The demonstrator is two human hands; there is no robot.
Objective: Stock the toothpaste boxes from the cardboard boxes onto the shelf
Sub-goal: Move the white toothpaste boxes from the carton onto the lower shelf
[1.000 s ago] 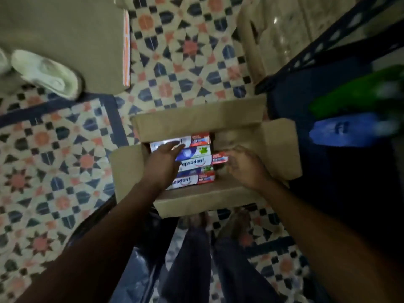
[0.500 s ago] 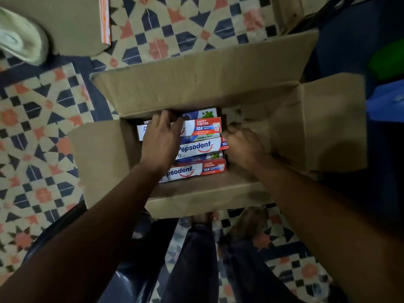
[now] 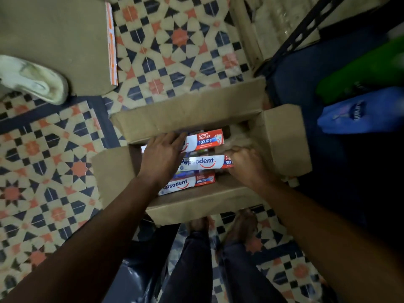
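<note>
While the cardboard box (image 3: 196, 206) sits on the tiled floor (image 3: 54, 154) with its four flaps spread out, three toothpaste boxes (image 3: 188, 184) show toward its left wall, leaving bare room at the right wall. The left grip (image 3: 161, 156) lies over the far toothpaste box (image 3: 206, 139) with fingers nearly straight, and I cannot tell whether it has hold. The right grip (image 3: 247, 166), curled tight, clasps the right end of the middle toothpaste box (image 3: 201, 163).
</note>
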